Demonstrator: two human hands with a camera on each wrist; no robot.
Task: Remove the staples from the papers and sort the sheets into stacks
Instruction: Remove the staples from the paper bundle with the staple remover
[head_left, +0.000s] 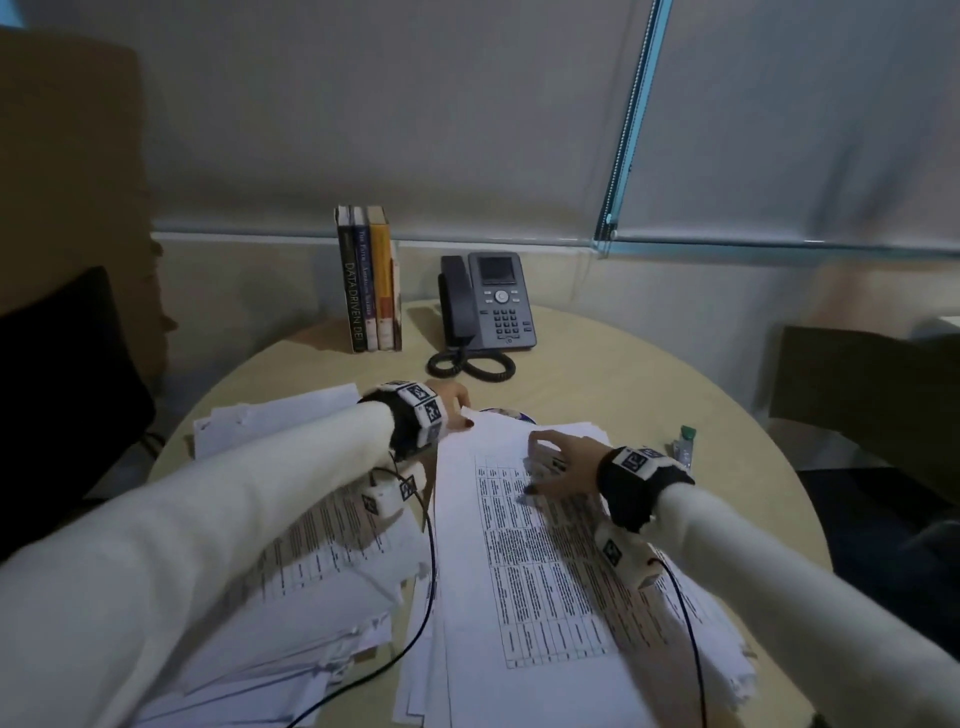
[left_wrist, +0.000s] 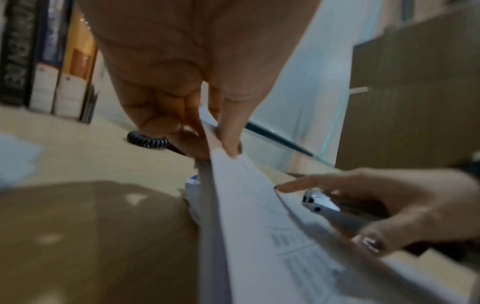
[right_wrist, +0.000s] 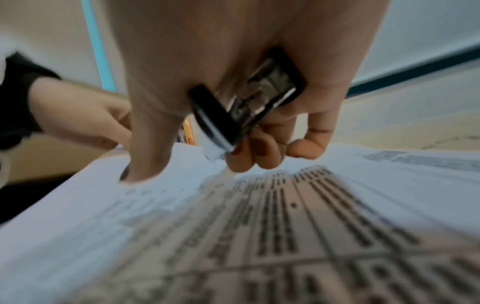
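The head camera looked forward and down from above the round table (head_left: 649, 395), wide enough to take in both forearms, the books (head_left: 370, 280) at 11 o'clock and the desk phone (head_left: 493, 301) at 12. The left wrist camera sat very close under the left hand (left_wrist: 182, 86), facing along its fingers toward 12 o'clock — the books stood at its upper left. The right wrist camera looked along the right hand (right_wrist: 233, 82) from equally near, low over the printed sheets (right_wrist: 285, 236). Each wrist view caught the other hand — and all three shared those sheets at the table's middle.
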